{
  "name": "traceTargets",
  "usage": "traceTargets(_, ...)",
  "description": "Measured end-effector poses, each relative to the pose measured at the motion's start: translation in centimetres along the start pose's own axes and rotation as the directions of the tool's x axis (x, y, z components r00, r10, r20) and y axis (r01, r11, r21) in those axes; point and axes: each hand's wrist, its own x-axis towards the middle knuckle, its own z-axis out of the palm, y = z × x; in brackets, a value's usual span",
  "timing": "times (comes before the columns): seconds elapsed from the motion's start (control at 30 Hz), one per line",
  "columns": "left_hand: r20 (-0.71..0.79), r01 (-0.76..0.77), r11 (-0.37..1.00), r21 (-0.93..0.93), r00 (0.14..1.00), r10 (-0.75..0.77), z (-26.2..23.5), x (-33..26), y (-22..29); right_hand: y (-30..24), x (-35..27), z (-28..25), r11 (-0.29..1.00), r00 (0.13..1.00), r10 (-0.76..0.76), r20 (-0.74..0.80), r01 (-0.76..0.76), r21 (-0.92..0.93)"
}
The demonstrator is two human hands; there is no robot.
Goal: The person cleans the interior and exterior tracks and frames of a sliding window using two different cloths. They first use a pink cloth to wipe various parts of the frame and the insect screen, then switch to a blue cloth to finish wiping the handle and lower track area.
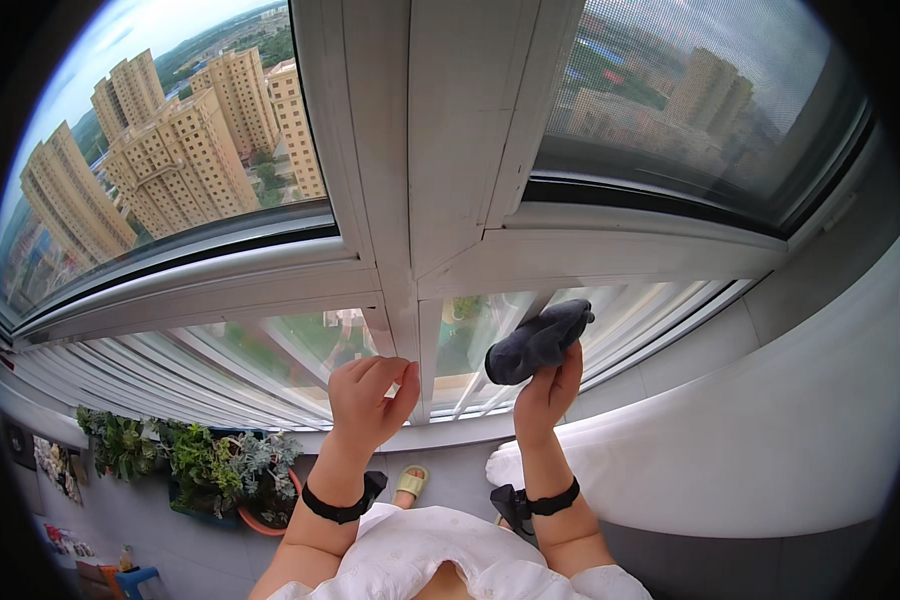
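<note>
In my raised right hand [548,395] is a bunched dark grey cloth [540,343], gripped between thumb and fingers. The cloth is held up in front of the lower window pane, right of the middle post; whether it touches the glass I cannot tell. My left hand [372,398] is closed, thumb and forefinger drawn together, left of the cloth and apart from it. Anything inside those fingers is hidden. Behind both hands stands the white window frame [457,130], with white railing bars showing through its lower panes.
Potted plants [205,460] stand on the floor at lower left, with a blue stool [135,578] beyond them. A large smooth white curved surface [730,430] fills the right side. My slippered foot [411,482] is on the grey tiles. High-rise buildings show outside.
</note>
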Motion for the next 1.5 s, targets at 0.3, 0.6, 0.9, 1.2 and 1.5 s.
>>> traceTargets(0.3,-0.045,-0.037,0.994,-0.102,0.998,0.032,-1.8,0.7,-1.0,-0.2,2.9,3.2,0.771,0.991,-0.135,-0.028,0.087,-0.631)
traceTargets(0.6,0.188,0.008,0.993,-0.121,0.982,0.015,-1.0,-1.8,-4.2,14.6,-12.6,1.7,0.678,0.96,0.197,-0.198,-0.279,-0.68)
traceTargets(0.9,0.248,0.085,0.996,-0.031,0.966,-0.075,-1.6,-4.5,-3.6,13.9,-12.0,1.1,0.787,0.929,0.277,-0.243,-0.365,-0.497)
traceTargets(1.2,0.194,0.052,0.997,-0.056,0.98,-0.04,-2.3,-2.4,1.3,-0.9,2.9,4.9,0.952,0.95,-0.148,-0.274,0.061,-0.301)
traceTargets(1.5,0.197,0.14,0.965,0.222,0.963,-0.185,-8.3,-7.1,0.4,4.1,-7.3,5.9,0.971,0.946,-0.042,-0.322,-0.038,-0.236)
